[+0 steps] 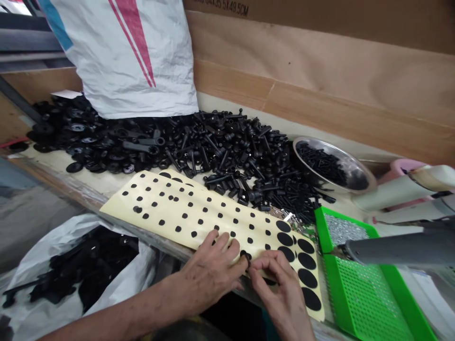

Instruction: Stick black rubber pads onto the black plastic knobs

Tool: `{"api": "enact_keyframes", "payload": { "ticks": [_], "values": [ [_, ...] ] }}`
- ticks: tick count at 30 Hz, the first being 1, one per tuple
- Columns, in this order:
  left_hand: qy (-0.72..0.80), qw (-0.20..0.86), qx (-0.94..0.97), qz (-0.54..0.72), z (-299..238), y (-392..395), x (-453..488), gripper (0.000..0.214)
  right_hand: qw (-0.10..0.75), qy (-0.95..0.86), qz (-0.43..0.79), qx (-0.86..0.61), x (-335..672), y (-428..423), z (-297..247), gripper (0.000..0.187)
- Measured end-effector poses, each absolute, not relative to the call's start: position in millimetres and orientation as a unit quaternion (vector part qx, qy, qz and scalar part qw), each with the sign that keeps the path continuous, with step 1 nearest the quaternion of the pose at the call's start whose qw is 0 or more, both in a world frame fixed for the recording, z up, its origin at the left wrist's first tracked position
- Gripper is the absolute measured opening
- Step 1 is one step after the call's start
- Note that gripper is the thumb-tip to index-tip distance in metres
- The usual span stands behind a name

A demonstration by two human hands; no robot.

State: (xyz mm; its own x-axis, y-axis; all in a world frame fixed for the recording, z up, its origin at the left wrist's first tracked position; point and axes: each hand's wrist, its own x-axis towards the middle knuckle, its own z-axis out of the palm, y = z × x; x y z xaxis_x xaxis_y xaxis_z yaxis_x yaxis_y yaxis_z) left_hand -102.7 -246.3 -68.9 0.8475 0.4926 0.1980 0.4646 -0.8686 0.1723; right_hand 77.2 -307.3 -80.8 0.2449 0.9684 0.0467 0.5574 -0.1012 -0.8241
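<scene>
2 hands right at the sheet: left hand (209,277) and right hand (280,289), fingertips pinched together on a small black dot (245,255), over the cream sticker sheet (167,213)! Black plastic parts (227,151) heaped behind, green mesh tray (359,284) alongside!

The left hand (209,277) and right hand (280,296) are covering the lower part of the sticker sheet (185,213), and the right hand's fingers (261,267) are hiding most of a small black piece (246,255). The bottom edge is cutting off the right forearm (295,327) and the green tray (373,303). The top edge is cropping the white sack (121,57), the left edge the plastic bag (35,289), and the right edge the gray tool (391,248). The silver bits (344,229) in the tray are too small to tell.
</scene>
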Motion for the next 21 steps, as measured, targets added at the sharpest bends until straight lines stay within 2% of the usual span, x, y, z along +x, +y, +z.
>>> {"api": "enact_keyframes", "payload": {
  "ticks": [4, 7, 10, 11, 14, 18, 21],
  "values": [
    [0.261, 0.123, 0.945, 0.154, -63, -246, -108, 0.030, 0.389, -0.518, 0.369, -0.666, 80, -310, -60, 0.019],
    [0.302, 0.248, 0.899, 0.198, -55, -240, -106, 0.021, 0.432, -0.457, 0.415, -0.658, 81, -313, -48, 0.021],
    [0.352, 0.385, 0.820, 0.237, -46, -232, -99, 0.002, 0.457, -0.431, 0.448, -0.637, 81, -312, -48, 0.022],
    [0.367, 0.419, 0.792, 0.251, -44, -229, -96, 0.006, 0.469, -0.419, 0.451, -0.633, 80, -311, -49, 0.021],
    [0.399, 0.490, 0.720, 0.288, -41, -224, -89, 0.013, 0.521, -0.371, 0.424, -0.641, 72, -307, -54, 0.024],
    [0.424, 0.553, 0.655, 0.293, -41, -218, -85, 0.014, 0.573, -0.326, 0.353, -0.664, 63, -302, -59, 0.041],
    [0.428, 0.570, 0.637, 0.295, -42, -212, -83, 0.014, 0.560, -0.370, 0.335, -0.661, 71, -296, -66, 0.028]
  ]
}}
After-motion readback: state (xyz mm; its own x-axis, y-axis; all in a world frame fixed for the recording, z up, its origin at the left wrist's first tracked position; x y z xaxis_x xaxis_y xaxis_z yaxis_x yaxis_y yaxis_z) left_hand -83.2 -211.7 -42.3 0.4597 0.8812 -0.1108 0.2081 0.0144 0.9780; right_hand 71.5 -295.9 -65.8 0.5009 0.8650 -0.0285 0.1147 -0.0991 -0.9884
